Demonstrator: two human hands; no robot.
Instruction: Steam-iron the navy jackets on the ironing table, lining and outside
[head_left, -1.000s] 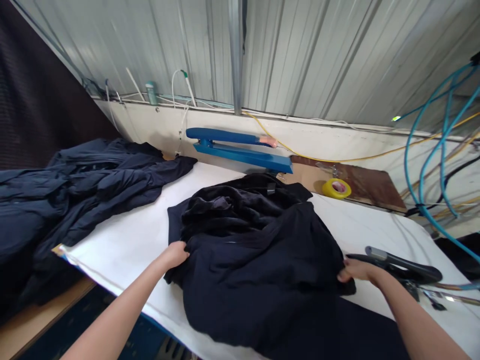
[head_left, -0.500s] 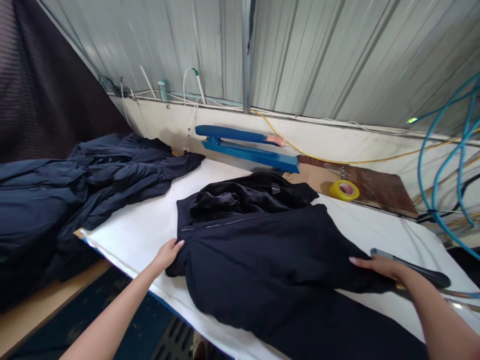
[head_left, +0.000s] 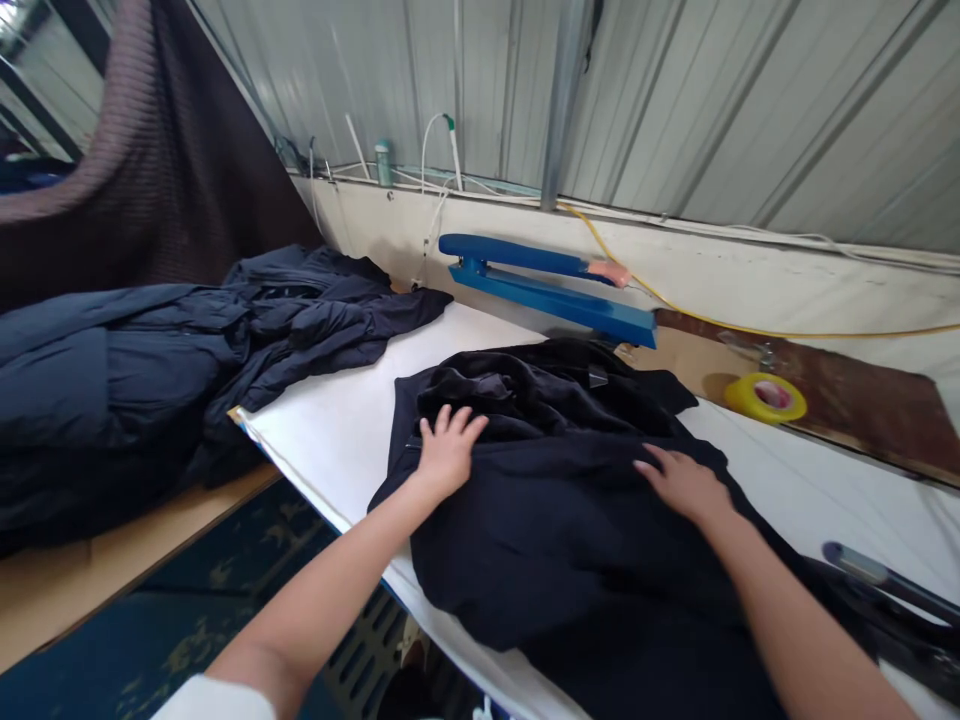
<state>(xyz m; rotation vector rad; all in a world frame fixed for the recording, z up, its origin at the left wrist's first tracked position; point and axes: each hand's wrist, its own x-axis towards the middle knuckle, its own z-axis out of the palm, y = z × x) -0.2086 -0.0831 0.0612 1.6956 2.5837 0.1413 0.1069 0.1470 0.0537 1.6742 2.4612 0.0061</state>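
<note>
A black garment [head_left: 585,570] is laid on the white table [head_left: 330,420], and it is taken here as the landmark. It is spread below both hands, and its near part runs out at the bottom of the view. At its far part, the shiny dark lining [head_left: 510,395] is exposed, with a small grey tag [head_left: 598,377] on it.

The left hand [head_left: 448,450] is placed at the left part of the garment, over the upper edge of the front layer, with the fingers well spread. The right hand [head_left: 686,485] is placed over the right part of the same layer, the fingers loosely extended and the thumb apart. Nothing is seen to be gripped by either hand; how firmly the cloth is pressed cannot be told.

The step in hand is judged to be the flattening of the front layer. For the next move, light and even pressure from both palms seems to be called for, so that the edge is kept straight and no folds are made.

To the left of the garment a padded jacket [head_left: 150,350] is seen; behind it, a blue stand [head_left: 555,305]; beyond its right side, a yellow tape roll [head_left: 741,398].
</note>
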